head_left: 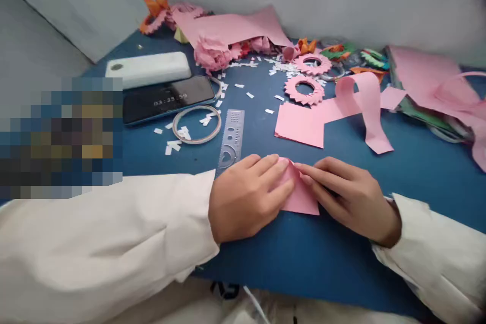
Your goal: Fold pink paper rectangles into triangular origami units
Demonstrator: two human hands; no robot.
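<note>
A small piece of pink paper [304, 203] lies on the blue table in front of me, its upper part bent up in a fold. My left hand [248, 197] lies over its left side, fingers curled down onto the paper and holding it. From the right, my right hand [347, 195] pinches the paper's raised edge between thumb and fingers. Part of the fold is hidden under the fingers. Just beyond is a stack of pink paper squares [299, 125]. A clear plastic ruler [232, 136] reaches under or beside my left hand; its near end is hidden.
A phone [169, 100], a white power bank-like block [148, 70] and a roll of tape [196, 140] lie to the left. Behind are pink folded rings [290, 90], a curled pink strip [364, 96], crumpled pink paper [212, 54] and white scraps. Pink sheets [429, 68] lie right.
</note>
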